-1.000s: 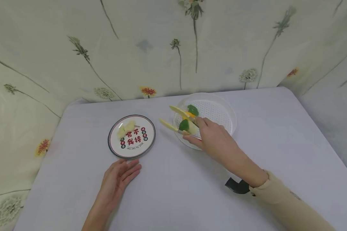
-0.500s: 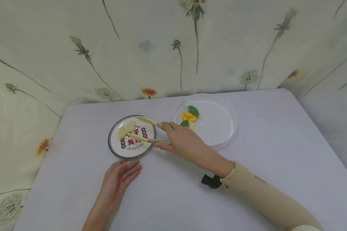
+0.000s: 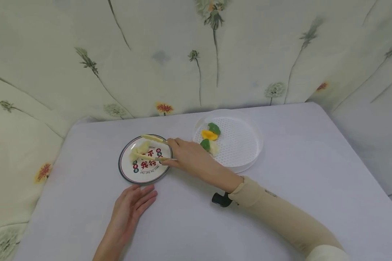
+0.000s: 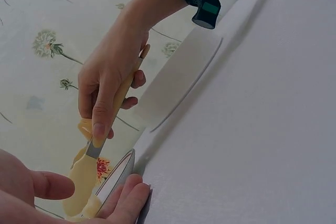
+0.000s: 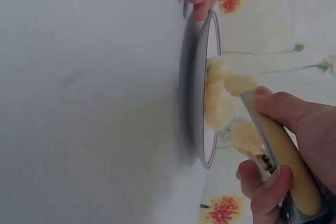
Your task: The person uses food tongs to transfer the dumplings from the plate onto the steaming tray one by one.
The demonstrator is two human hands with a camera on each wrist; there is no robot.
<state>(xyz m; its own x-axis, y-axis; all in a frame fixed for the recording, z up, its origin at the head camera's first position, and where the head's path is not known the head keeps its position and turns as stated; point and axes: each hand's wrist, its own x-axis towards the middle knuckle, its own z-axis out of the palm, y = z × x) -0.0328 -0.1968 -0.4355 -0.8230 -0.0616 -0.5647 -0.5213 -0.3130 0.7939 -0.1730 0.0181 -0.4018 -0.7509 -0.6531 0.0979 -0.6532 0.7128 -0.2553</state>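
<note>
The right hand [image 3: 191,159] is curled round a pair of pale yellow tongs [image 3: 151,148], thumb and fingers pinching the two arms near their hinge end; the tong tips stand apart over the printed plate [image 3: 127,172], one tip at the far rim, the other beside the pale food pieces [image 3: 138,151] lying on the plate's left part. In the right wrist view the tips [image 5: 239,111] are close to those pieces, though whether they touch is hard to tell. The pieces look soft and light, likely to squash or slip if squeezed hard, so a gentle pinch across the middle would suit them. The left hand [image 3: 130,207] lies flat and relaxed on the counter [image 3: 281,188], fingertips just short of the plate's near rim, holding nothing.

To the right stands a white perforated tray [image 3: 245,145] with green, orange and pale pieces [image 3: 209,137] at its left side. The counter is covered in a smooth pale cloth, and a flower-printed fabric [image 3: 170,54] hangs around it.
</note>
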